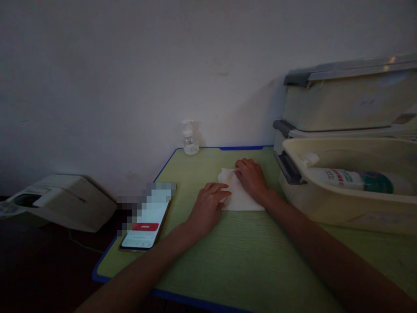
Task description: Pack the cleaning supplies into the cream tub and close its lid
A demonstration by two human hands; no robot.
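A white folded sheet (243,198), cloth or paper, I cannot tell which, lies on the green table top (208,265). My left hand (208,208) rests at the sheet's left side, its fingers apart and their tips reaching over it. Across the sheet's far right part lies my right hand (252,178), fingers slightly bent and a small gap between thumb and fingers. It covers that corner, and my right wrist hides part of the right edge.
A phone (143,228) with a lit, partly blurred screen lies at the left edge. Against the wall stands a clear pump bottle (191,141). At right, a cream bin (342,208) holds a white-and-green bottle (355,180); lidded boxes (345,104) stack behind. A white appliance (74,200) sits left.
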